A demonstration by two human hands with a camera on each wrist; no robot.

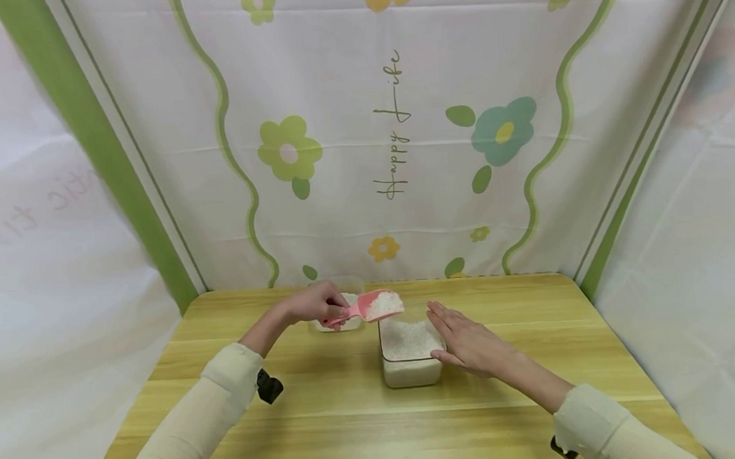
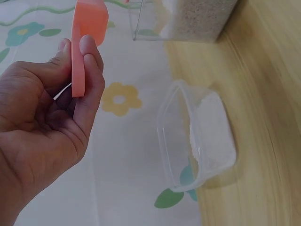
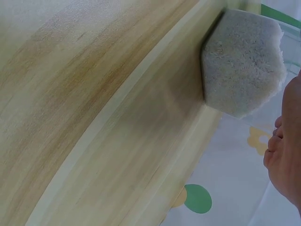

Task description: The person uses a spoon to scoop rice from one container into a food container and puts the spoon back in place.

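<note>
My left hand (image 1: 315,305) pinches the handle of a pink scoop (image 1: 364,304), thumb on one side and fingers on the other. White grains that look like rice (image 1: 386,304) heap in its bowl, which hovers over the back left rim of a clear square container (image 1: 413,375). That container holds a deep fill of the same grains. My right hand (image 1: 472,342) has its fingers straight and lies along the container's right side, fingertips at the rim. Behind the scoop handle stands a smaller clear tub (image 2: 221,146), partly filled with white grains.
A wood-grain table (image 1: 330,442) bears both containers. Right behind its far edge hangs a white floral curtain (image 1: 341,210), with more white cloth panels (image 1: 709,237) on either side. Black wrist devices (image 1: 268,386) sit by both sleeves.
</note>
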